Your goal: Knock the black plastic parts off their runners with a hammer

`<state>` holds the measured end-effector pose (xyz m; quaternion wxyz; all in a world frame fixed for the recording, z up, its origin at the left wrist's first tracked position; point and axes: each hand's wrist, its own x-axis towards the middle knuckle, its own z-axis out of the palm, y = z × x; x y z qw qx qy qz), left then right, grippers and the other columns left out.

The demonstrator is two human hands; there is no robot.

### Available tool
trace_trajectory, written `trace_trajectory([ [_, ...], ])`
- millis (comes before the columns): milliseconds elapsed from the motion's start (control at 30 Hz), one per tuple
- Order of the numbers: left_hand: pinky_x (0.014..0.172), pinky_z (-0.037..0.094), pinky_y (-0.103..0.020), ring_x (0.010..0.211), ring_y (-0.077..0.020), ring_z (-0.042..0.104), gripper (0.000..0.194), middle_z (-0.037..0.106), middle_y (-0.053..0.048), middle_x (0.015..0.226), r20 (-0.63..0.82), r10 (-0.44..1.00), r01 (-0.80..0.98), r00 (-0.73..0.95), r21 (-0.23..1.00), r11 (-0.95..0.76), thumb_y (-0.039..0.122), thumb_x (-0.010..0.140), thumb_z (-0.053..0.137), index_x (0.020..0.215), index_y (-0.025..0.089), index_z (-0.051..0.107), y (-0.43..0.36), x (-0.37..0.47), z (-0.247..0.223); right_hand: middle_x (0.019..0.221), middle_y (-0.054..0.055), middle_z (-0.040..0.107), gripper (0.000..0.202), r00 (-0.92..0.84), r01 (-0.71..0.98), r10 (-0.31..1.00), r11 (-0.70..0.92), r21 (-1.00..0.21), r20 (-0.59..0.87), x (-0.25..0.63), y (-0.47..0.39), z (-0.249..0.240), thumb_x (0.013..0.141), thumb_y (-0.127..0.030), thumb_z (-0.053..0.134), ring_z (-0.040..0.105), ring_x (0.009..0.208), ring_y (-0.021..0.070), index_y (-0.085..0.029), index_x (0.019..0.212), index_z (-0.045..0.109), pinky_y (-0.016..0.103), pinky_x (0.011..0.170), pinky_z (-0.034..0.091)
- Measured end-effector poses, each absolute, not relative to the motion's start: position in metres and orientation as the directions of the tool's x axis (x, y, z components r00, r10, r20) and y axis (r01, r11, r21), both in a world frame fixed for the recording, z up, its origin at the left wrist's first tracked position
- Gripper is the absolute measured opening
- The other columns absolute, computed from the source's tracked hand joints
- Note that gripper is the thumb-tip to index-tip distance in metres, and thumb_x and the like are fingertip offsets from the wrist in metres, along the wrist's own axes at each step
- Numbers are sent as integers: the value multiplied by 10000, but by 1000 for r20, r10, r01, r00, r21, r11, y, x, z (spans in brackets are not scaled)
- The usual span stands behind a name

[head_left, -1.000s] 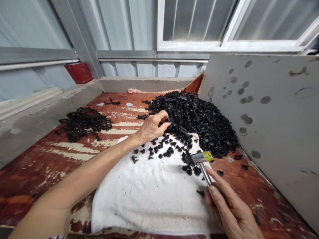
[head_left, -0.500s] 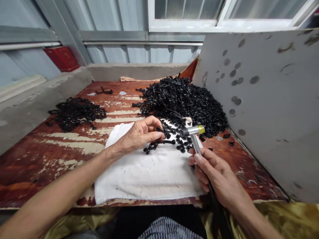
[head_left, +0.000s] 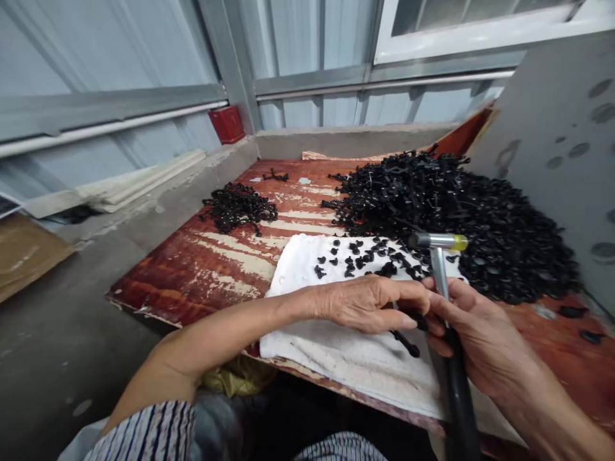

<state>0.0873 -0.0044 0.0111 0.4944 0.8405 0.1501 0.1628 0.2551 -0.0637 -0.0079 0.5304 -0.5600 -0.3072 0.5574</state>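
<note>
My right hand [head_left: 473, 326] is wrapped round a small mallet [head_left: 439, 253] with a metal shaft, a black handle, and one black and one yellow face. The mallet stands head up, above the cloth. My left hand [head_left: 377, 304] is closed on a thin black plastic piece [head_left: 407, 344], whose knobbed end sticks out below the fingers. The fingertips of both hands meet in front of the mallet's shaft, and most of the piece is hidden there. Under the hands lies a white cloth [head_left: 312, 333], with several small black plastic bits [head_left: 360, 259] scattered over its far half.
A large heap of black parts [head_left: 423, 198] fills the right rear of the worn red board [head_left: 187, 288]. A smaller pile of linked black pieces [head_left: 237, 208] lies at the left. A low concrete ledge [head_left: 211, 176] and a grey panel [head_left: 567, 128] border the board.
The view has swung to the left. My left hand has moved right and nearer, from the loose bits to my right hand's fingertips. The mallet stays in my right hand.
</note>
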Motion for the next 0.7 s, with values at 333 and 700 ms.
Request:
trace_trajectory([
  [333,809,495,-298,867,-155,608,164,657,-35,958,112,454,195,884,795,-575,167,866,508,1008,190,586,6,79,24,548,-113,485,435,235,-316,953,-114,-942,-194,262,-69,-5,562,-301,838,392,422,55,-237,826,498,116,290,296],
  [700,563,418,-250,581,-128,520,151,590,-5,702,-2,820,525,573,769,-364,218,763,584,907,171,575,82,46,29,537,-98,503,314,238,-59,950,-194,-979,-203,279,-92,-13,665,-338,744,367,385,56,-233,835,503,145,297,271],
])
